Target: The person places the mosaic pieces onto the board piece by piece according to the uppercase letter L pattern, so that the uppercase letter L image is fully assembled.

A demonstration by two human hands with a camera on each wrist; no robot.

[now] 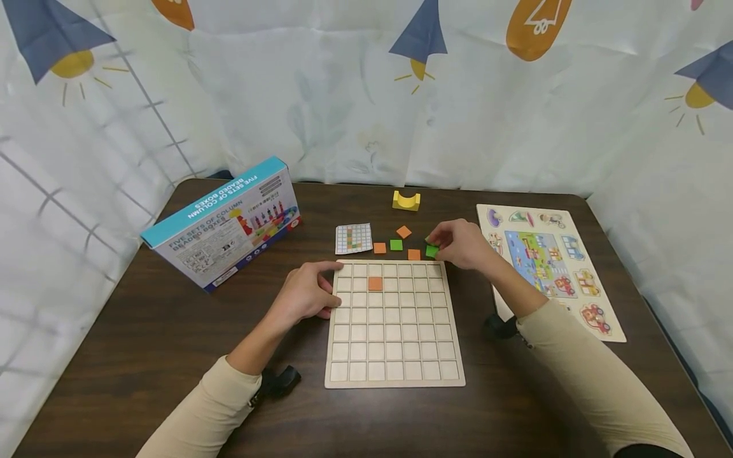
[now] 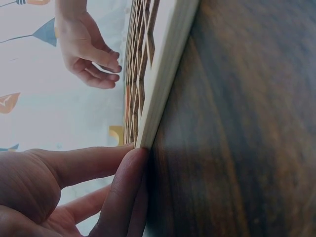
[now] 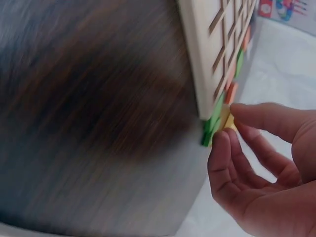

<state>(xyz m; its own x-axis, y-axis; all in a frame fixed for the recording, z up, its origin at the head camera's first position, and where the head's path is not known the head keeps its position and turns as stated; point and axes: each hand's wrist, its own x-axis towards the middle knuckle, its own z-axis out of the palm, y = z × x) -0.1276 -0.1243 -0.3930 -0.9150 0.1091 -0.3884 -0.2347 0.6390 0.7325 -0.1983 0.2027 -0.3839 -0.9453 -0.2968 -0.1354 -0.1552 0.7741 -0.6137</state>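
Observation:
A pale wooden grid board [image 1: 395,351] lies on the table, with one orange tile [image 1: 375,284] in a cell of its second row. My left hand [image 1: 305,291] pinches the board's left edge near the far corner; the left wrist view shows thumb and finger at the rim. Beyond the board's far right corner, my right hand [image 1: 462,244] has its thumb and fingertips together on a small green tile [image 1: 427,240], mostly hidden by the fingers. Another green tile [image 1: 432,251] lies just below those fingertips, beside an orange tile [image 1: 414,255].
More tiles lie past the board, including a green tile [image 1: 396,245], near a small pattern card [image 1: 353,238]. A yellow arched block [image 1: 406,201] stands farther back. On the left is a toy box [image 1: 229,222]; a picture puzzle board [image 1: 598,280] lies under the right forearm.

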